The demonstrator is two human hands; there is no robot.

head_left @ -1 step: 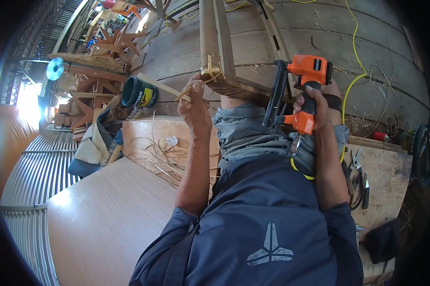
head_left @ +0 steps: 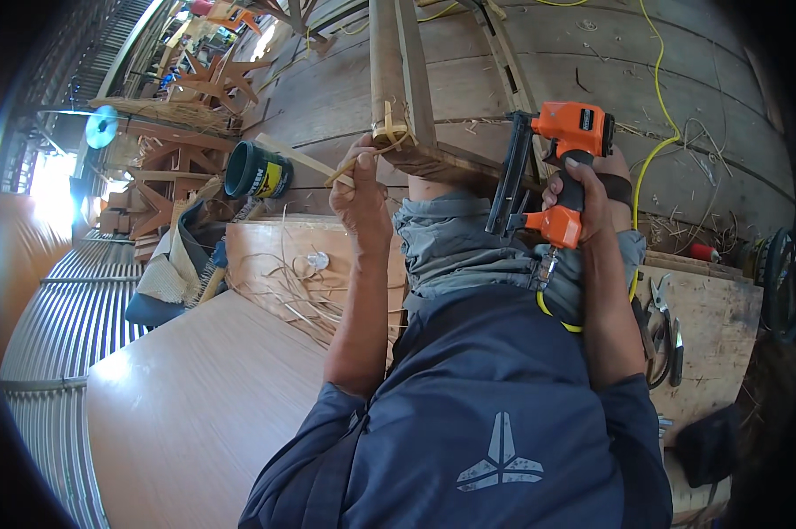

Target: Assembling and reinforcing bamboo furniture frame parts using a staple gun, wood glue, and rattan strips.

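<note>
My left hand (head_left: 361,196) pinches a thin tan strip, likely rattan (head_left: 380,152), whose end loops around the corner of a wooden frame (head_left: 393,75). The fingertips touch or nearly touch that corner. A stapled or crossed piece of the same strip lies over the frame's end. In my right hand (head_left: 592,198) is an orange and black air stapler (head_left: 571,123), gripped by its dark handle. Its long black magazine stands to the left of the handle, close to the frame's lower rail (head_left: 468,166). A yellow air hose (head_left: 548,306) joins the stapler's base.
A dark green bucket (head_left: 261,172) stands left of the frame, with loose strips (head_left: 296,295) on a board below it. Pliers (head_left: 659,293) and cutters lie on a wooden board (head_left: 720,326) at right. More yellow hose (head_left: 652,159) crosses the plank floor. Wooden parts are stacked far left.
</note>
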